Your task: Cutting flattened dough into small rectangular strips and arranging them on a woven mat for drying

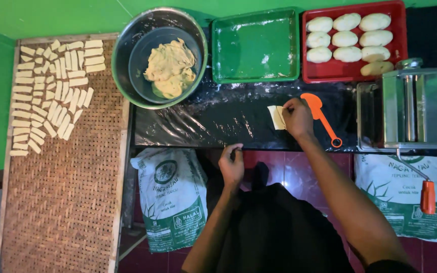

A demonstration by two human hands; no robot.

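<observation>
— Right hand (296, 117)?
— Fingertips bunched narrow, pressed down on the right edge of a small folded dough piece (277, 117). Pinching or only pressing: cannot tell from above.
— And the piece itself?
— Flat on the black plastic-covered worktop (218, 121), just left of those fingers, touching them. Pale, roughly rectangular, long axis running near to far, a fold line down its middle.
— Left hand (231, 164)?
— Curled loosely at the near edge of the worktop, fingers tucked in, holding nothing visible. Well apart from the dough, nearer and to the left of it.
— So the closer hand?
— The right, plainly; already in contact.
— Around it?
— Just right of the right hand, an orange plastic scraper (320, 116), handle slanting toward the near right. Farther right, a metal pasta roller (410, 106) with an orange-gripped crank. At the far side, a red tray (398, 68) of dough balls, a green tray (254, 48) dusted with flour, and a steel bowl (127, 40) holding a lump of dough. Far left, a woven bamboo tray (67, 192) with rows of cut strips (51, 91).
</observation>
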